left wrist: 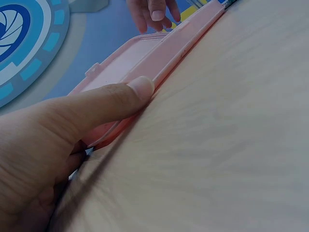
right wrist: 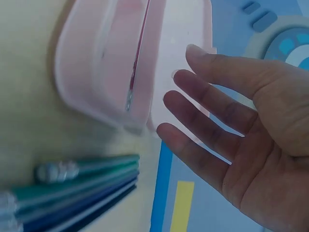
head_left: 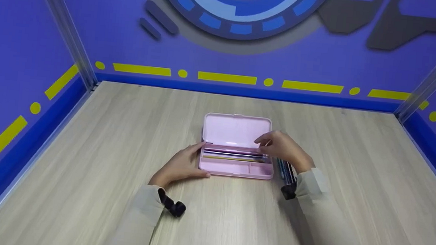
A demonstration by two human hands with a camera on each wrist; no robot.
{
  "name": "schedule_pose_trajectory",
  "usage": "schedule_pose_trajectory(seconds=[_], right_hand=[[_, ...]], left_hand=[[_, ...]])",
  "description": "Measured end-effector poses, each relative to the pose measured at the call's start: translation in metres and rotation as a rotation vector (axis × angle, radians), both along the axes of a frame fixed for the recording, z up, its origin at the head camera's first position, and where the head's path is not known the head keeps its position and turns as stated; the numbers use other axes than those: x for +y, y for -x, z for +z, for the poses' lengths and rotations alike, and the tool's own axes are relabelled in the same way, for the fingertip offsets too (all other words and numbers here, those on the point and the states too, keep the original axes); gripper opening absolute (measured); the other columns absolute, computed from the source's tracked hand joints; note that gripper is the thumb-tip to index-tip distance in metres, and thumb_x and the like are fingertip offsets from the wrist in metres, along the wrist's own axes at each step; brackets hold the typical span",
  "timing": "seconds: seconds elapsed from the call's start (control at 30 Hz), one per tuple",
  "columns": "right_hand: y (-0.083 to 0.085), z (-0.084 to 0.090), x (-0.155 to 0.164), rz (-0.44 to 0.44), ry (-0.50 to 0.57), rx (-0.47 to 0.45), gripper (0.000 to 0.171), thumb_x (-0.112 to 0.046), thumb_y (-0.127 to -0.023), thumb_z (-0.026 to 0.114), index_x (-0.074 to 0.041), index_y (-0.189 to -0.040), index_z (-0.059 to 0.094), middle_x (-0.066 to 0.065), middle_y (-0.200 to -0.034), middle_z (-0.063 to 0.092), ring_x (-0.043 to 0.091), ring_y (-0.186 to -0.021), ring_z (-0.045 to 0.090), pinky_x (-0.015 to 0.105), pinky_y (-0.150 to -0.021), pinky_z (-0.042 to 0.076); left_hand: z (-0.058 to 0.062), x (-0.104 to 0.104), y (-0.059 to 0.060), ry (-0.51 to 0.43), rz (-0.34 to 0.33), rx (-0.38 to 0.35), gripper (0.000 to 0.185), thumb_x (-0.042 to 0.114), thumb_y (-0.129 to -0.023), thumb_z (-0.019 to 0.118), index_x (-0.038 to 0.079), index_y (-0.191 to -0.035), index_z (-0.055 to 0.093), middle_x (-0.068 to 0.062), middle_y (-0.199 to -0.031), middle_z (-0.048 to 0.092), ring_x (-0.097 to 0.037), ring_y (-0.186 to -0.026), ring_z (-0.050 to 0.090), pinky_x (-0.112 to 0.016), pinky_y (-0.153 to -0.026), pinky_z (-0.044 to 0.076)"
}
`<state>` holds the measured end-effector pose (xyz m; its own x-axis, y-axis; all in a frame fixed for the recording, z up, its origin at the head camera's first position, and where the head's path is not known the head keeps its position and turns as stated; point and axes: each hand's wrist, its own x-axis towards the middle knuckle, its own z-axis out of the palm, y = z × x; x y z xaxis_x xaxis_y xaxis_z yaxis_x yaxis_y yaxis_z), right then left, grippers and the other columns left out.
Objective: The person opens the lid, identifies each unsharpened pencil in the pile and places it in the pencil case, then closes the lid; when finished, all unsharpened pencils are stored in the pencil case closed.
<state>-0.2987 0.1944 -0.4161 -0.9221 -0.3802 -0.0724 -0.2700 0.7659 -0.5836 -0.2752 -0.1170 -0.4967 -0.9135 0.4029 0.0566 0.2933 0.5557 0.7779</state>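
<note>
A pale wood-grain table (head_left: 120,137) is enclosed by blue-violet walls (head_left: 18,39) banded with yellow dashes. Nearest the viewer, two cream sleeves (head_left: 134,226) are seen, each with a small black camera strapped at the wrist.

Further in, the left hand (head_left: 181,166) is laid against the left end of the pink pencil case (head_left: 233,168); in the left wrist view its thumb (left wrist: 111,104) is pressed flat along the case's near edge, the fingers reaching round the end, so the case is braced rather than lifted. Just right of the case, a bundle of blue and green pencils (right wrist: 77,188) lies on the table, touching nothing but the wood.

The right hand (head_left: 281,146) is held over the right end of the tray, fingers (right wrist: 203,121) spread and relaxed, nothing grasped in it. Whether it touches the lid cannot be told.

The case lies at mid-table with its long axis running left to right; the lid (head_left: 236,130) is swung open away from the viewer, and several pencils are laid lengthwise in the tray's far channel.

The loading in hand is judged best done with the left hand kept steady on the end, and each pencil turned parallel to the case's length before being lowered, so that it does not bridge the divider.
</note>
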Motion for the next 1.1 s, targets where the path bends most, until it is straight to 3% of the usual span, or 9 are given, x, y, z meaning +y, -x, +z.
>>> schedule_pose_trajectory(seconds=[0.5,0.73,1.1], right_hand=[[-0.004,-0.013,0.038,-0.078,0.014,0.086,0.029,-0.002,-0.086,0.067,0.005,-0.114,0.067,0.019,-0.1,0.07,0.025,-0.086,0.063,0.044,-0.079,0.057],[-0.008,-0.017,0.051,-0.17,0.011,0.015,0.035,-0.005,-0.088,0.066,0.001,-0.122,0.064,0.018,-0.105,0.068,0.025,-0.089,0.062,0.044,-0.084,0.056],[-0.012,-0.02,0.068,-0.235,-0.006,-0.108,0.042,-0.012,-0.088,0.067,0.001,-0.128,0.06,0.019,-0.11,0.066,0.025,-0.093,0.062,0.045,-0.087,0.052]], left_hand=[[0.0,0.0,0.0,0.01,0.017,-0.024,0.104,0.043,-0.064,0.087,0.017,-0.15,0.034,-0.014,-0.153,0.036,-0.031,-0.143,0.03,-0.046,-0.119,0.024],[-0.001,0.0,0.0,0.006,0.021,-0.028,0.105,0.043,-0.064,0.087,0.017,-0.15,0.034,-0.014,-0.153,0.036,-0.031,-0.143,0.029,-0.047,-0.119,0.022],[0.0,0.001,-0.001,-0.012,0.016,-0.027,0.105,0.041,-0.064,0.088,0.018,-0.15,0.034,-0.016,-0.153,0.036,-0.033,-0.143,0.03,-0.049,-0.119,0.022]])
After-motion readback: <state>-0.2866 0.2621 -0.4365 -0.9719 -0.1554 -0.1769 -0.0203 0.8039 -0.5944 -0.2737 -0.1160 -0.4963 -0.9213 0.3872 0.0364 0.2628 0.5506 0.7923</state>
